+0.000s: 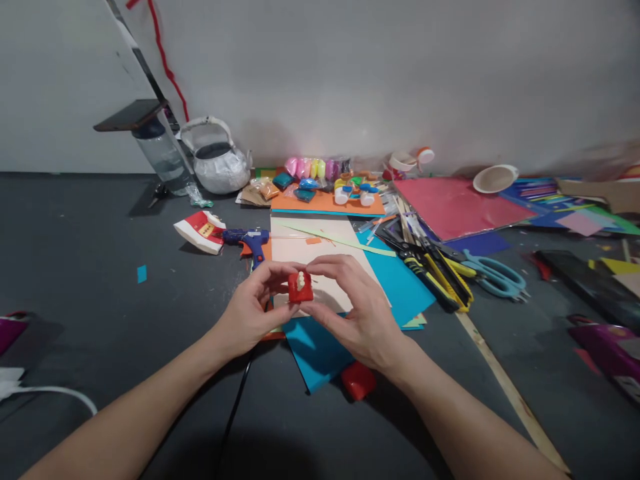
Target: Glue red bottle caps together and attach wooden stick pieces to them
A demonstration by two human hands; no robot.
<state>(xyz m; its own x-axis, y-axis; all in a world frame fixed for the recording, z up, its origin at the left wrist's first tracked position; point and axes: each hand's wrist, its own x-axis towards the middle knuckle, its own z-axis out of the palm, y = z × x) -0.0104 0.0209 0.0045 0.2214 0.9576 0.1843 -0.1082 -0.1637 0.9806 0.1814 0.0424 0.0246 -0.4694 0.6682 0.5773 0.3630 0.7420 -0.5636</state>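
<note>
Both hands meet over the paper sheets, holding a small red block (294, 295) with a row of cream-white beads of clay-like material (301, 281) on its face. My left hand (255, 303) grips its left side between thumb and fingers. From the right, my right hand (357, 307) pinches it with thumb below and fingertips above. Under the right wrist lies another red lump (359, 381), partly hidden by the hand. Beneath the hands are a cream sheet (295, 250) and blue sheets (317, 350).
A blue glue gun (247, 238) lies beside a red and white packet (203, 231). Further back stand a silver kettle (221, 167) and a water bottle (163, 155). Rightward are yellow-black cutters (435, 270), blue-handled scissors (497, 275), a red sheet (460, 207) and a wooden strip (507, 387).
</note>
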